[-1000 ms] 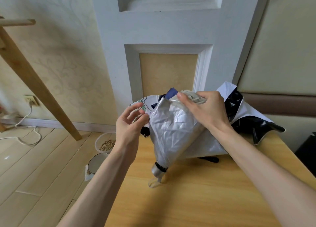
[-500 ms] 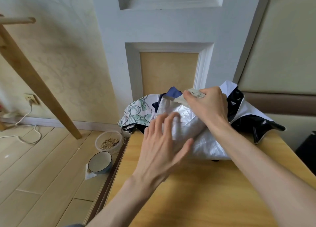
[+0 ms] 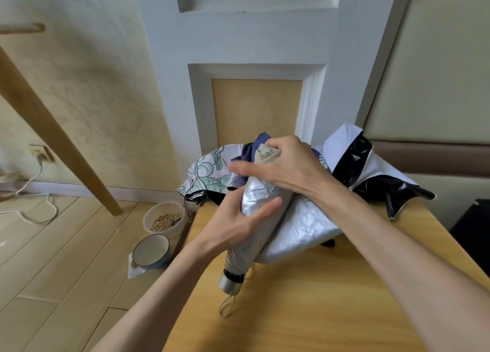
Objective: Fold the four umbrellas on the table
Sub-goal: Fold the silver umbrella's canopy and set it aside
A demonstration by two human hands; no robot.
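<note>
Looking down from the head view, the silver umbrella [image 3: 299, 227] stands tilted over the near left part of the worktop [image 3: 305, 312], its handle [image 3: 230, 284] low and pointing toward the viewer, with a cord loop [image 3: 226, 305] hanging from it. The left grip [image 3: 238, 224] is closed around the bunched silver canopy at mid-length, thumb [image 3: 265, 205] laid across the front of the fabric. The right grip [image 3: 289, 166] is closed on the beige top end [image 3: 267, 152] of the same umbrella, fingers curled over it; its index finger sticks out to the left and is blurred. Loose silver fabric spreads to the right under the right forearm, down onto the worktop.

Behind the hands, at the far edge against the wall, lie 3 more umbrellas, unfolded: a floral one [image 3: 209, 174] at the left, a navy one [image 3: 249, 150] in the middle, mostly hidden, and a black-and-white one [image 3: 366, 166] at the right.

On the floor left of the worktop stand a tub [image 3: 164, 219] of grain and, nearer, a bowl [image 3: 150, 251].
</note>
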